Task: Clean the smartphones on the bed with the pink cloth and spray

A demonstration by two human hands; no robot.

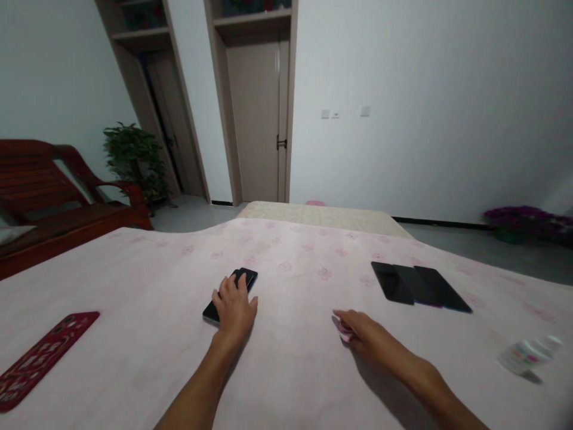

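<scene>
My left hand (235, 310) lies over a black smartphone (209, 312) on the pink-patterned tablecloth. Its fingers spread across the phone's top and its thumb reaches toward the right side. A second corner beside the phone's far end hints at another phone, but my hand hides most of it. To the right, my right hand (364, 334) is closed on a small crumpled pink cloth (345, 332), held just over or against the tablecloth. Most of the cloth is hidden under the fingers.
Three dark flat devices (418, 286) lie side by side at the right. A white bottle (528, 353), blurred, is near the right edge. A red phone case (42, 358) lies at the left. Beyond the table (322, 216) are a wooden bench (67, 197) and a potted plant (136, 158).
</scene>
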